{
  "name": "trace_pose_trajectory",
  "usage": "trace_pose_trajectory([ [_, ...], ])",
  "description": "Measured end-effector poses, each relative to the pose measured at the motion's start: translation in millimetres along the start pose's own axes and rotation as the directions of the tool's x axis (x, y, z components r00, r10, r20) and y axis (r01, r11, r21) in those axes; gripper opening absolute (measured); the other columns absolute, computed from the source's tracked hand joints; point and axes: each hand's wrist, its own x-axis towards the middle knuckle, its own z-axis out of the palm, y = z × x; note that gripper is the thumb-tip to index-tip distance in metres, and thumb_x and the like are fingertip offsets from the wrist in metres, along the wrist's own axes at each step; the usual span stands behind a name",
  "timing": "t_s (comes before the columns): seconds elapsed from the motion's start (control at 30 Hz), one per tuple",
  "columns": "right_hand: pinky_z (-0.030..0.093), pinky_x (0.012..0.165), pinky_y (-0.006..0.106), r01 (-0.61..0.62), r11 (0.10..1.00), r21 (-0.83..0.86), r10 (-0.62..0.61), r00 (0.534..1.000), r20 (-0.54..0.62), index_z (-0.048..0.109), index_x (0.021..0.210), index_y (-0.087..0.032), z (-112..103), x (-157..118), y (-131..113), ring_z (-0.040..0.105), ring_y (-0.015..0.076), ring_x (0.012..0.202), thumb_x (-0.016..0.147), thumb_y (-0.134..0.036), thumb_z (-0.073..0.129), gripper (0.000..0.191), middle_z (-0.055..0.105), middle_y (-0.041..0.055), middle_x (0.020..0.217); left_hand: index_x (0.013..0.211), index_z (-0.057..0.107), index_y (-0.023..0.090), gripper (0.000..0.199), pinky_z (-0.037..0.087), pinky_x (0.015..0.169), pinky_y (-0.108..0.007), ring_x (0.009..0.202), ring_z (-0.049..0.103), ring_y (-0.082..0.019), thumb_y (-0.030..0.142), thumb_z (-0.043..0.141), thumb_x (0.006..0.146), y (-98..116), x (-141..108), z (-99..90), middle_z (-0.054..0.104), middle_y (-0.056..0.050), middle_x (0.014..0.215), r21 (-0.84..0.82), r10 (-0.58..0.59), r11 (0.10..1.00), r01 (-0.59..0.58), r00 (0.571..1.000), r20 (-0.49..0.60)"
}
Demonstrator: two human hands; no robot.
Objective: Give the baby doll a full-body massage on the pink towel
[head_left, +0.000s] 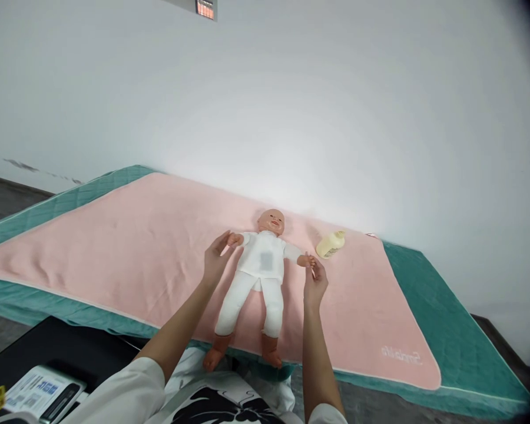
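A baby doll point(260, 262) in a white top and white trousers lies on its back on a pink mat point(159, 235), its head toward the wall and its bare feet at the near edge. My left hand point(216, 257) has its fingers closed around the doll's hand on the left. On the other side, my right hand point(315, 282) pinches the doll's other hand. Both doll arms are spread outward. Just beyond my right hand lies a pale yellow bottle point(330, 244), tipped on its side.
Under the mat is a green quilted mattress point(450, 318), pushed against a white wall point(291, 118). A black surface point(66, 347) at the lower left carries a white device with a label point(42, 391). Grey floor shows at the near right.
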Motion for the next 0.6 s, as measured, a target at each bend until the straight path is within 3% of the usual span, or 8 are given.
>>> trace_pose_trajectory([
  [0.1,0.050,0.101,0.047,0.236,0.965,-0.116,-0.204,0.951,0.235,0.066,0.116,-0.016,12,-16,-3,0.063,0.0249,0.112,0.088,-0.036,0.060,0.035,0.067,0.0123,0.120,0.121,0.062,0.021,0.047,0.042,0.108,-0.045,0.119,0.059,-0.027,0.037,0.072,0.078,0,-12,15.8,0.066,-0.008,0.124,0.220,0.110,0.963,-0.156,0.972,0.208],
  [0.23,0.049,0.105,0.043,0.569,0.794,-0.216,-0.399,0.755,0.521,0.068,0.119,-0.025,25,-35,7,0.061,0.0214,0.117,0.093,-0.029,0.054,0.029,0.067,0.0068,0.123,0.126,0.059,0.023,0.044,0.041,0.109,-0.043,0.121,0.058,-0.024,0.040,0.062,0.086,-5,-23,29.9,0.064,-0.006,0.128,0.335,0.169,0.885,-0.325,0.892,0.419],
  [0.3,0.049,0.105,0.041,0.642,0.730,-0.234,-0.429,0.698,0.573,0.067,0.119,-0.027,30,-42,14,0.060,0.0206,0.119,0.095,-0.027,0.051,0.029,0.067,0.0059,0.123,0.129,0.057,0.023,0.042,0.038,0.111,-0.043,0.123,0.057,-0.023,0.039,0.058,0.089,-9,-26,32.4,0.063,-0.006,0.131,0.361,0.217,0.833,-0.419,0.848,0.484],
  [0.37,0.050,0.104,0.042,0.664,0.704,-0.250,-0.441,0.685,0.579,0.067,0.120,-0.027,34,-48,21,0.058,0.0212,0.122,0.095,-0.025,0.050,0.030,0.065,0.0068,0.127,0.130,0.056,0.023,0.041,0.034,0.114,-0.044,0.127,0.053,-0.022,0.036,0.054,0.092,-10,-28,31.9,0.061,-0.007,0.133,0.369,0.256,0.773,-0.516,0.786,0.563],
  [0.47,0.049,0.105,0.044,0.648,0.711,-0.274,-0.421,0.704,0.571,0.067,0.120,-0.026,36,-53,27,0.052,0.0240,0.130,0.095,-0.021,0.049,0.031,0.049,0.0082,0.145,0.131,0.056,0.023,0.039,0.031,0.115,-0.046,0.132,0.048,-0.022,0.034,0.048,0.094,-9,-29,28.6,0.059,-0.007,0.136,0.365,0.253,0.707,-0.606,0.698,0.670],
  [0.6,0.041,0.111,0.049,0.622,0.743,-0.248,-0.371,0.691,0.620,0.067,0.120,-0.028,35,-55,26,0.037,0.0270,0.141,0.092,-0.015,0.050,0.035,0.027,0.0027,0.158,0.133,0.055,0.023,0.041,0.026,0.116,-0.047,0.135,0.045,-0.022,0.037,0.046,0.095,-6,-31,27.5,0.056,-0.008,0.140,0.393,0.217,0.660,-0.640,0.663,0.716],
])
